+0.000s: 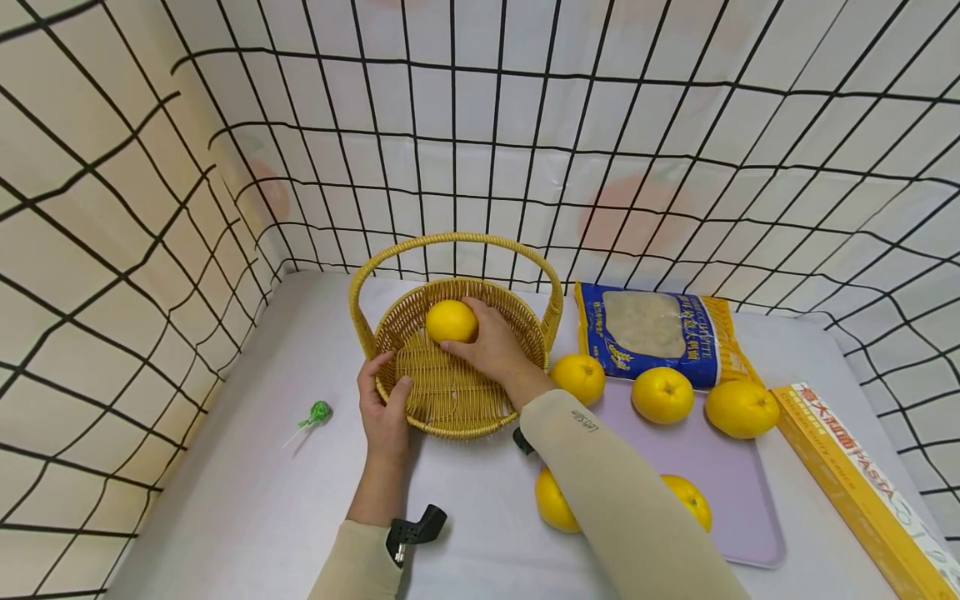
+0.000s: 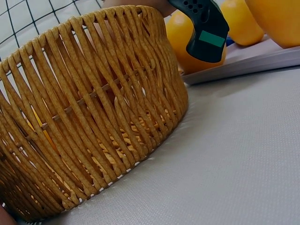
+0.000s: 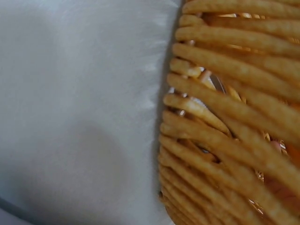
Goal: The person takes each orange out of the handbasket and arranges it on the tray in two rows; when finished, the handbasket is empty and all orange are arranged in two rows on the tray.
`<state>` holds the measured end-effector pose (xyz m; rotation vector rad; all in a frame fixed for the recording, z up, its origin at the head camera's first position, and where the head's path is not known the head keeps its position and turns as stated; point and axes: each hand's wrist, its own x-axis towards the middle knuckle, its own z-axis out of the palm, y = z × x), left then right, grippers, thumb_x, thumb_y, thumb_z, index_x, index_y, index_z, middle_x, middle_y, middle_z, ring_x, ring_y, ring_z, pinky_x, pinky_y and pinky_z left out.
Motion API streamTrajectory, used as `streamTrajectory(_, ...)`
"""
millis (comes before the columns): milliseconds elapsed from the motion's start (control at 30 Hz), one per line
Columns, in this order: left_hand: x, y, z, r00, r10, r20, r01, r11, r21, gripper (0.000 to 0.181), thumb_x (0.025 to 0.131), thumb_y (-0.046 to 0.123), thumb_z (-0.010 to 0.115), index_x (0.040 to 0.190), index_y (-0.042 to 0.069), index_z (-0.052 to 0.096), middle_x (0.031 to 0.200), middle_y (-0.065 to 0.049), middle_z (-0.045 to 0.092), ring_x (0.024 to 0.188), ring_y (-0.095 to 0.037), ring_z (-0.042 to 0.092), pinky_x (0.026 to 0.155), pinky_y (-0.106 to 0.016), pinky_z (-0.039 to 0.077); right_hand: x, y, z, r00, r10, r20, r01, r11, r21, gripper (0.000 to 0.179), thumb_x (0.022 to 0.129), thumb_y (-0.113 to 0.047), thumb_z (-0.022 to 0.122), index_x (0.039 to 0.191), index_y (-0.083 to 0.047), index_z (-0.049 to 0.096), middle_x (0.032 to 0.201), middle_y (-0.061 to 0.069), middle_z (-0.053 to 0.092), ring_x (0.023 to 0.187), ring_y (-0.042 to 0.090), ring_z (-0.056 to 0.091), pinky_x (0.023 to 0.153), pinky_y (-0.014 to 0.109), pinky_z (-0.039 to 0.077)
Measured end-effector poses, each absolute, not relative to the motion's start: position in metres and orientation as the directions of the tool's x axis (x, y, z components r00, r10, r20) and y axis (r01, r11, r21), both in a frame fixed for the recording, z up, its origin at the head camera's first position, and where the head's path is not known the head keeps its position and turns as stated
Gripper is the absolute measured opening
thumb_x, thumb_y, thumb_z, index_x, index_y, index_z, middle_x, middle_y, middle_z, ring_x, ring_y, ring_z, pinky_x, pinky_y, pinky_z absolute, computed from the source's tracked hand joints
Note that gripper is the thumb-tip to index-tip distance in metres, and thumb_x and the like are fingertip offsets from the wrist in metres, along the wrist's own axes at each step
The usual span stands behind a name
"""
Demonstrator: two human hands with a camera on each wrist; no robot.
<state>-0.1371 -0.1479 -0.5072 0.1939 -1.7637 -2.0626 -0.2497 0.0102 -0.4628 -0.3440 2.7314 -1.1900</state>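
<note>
A round wicker basket (image 1: pixel 442 396) with a tall arched handle stands in the middle of the table. My right hand (image 1: pixel 493 343) reaches inside it and grips an orange (image 1: pixel 452 322) between thumb and fingers, over the back part of the basket floor. At the basket's left side, my left hand (image 1: pixel 386 414) holds the rim, thumb on the inner side and fingers outside. The woven wall (image 2: pixel 93 108) fills much of the left wrist view. In the right wrist view the wicker side (image 3: pixel 220 98) hides most of the right hand.
A lilac tray (image 1: pixel 738 492) at right bears several oranges (image 1: pixel 662 396); the right forearm covers part of it. Behind lies a blue-yellow food bag (image 1: pixel 645 333). A long pasta box (image 1: pixel 855 483) stands far right, a green lollipop (image 1: pixel 320 411) left. Black wire mesh (image 1: pixel 450 150) surrounds the table.
</note>
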Motion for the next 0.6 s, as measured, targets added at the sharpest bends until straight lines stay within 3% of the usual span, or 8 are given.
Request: streamTrajectory(600, -0.1381, -0.1477, -0.5077, -0.904, -0.397, 0.158, 0.221, -0.12, 0.968, 0.045, 0.095, 0.004, 0.053, 0.14, 0.003, 0.046, 0.162, -0.009, 0.031, 0.15, -0.028, 0.03, 0.123, -0.056, 0.024, -0.2503, 0.0103, -0.4619, -0.962, -0.274, -0.018, -0.176, 0.664, -0.726, 0.079, 0.086, -0.034, 0.082, 0.151, -0.015, 0.042, 0.147, 0.011, 0.052, 0.133, 0.03, 0.054, 0.115, 0.048, 0.041)
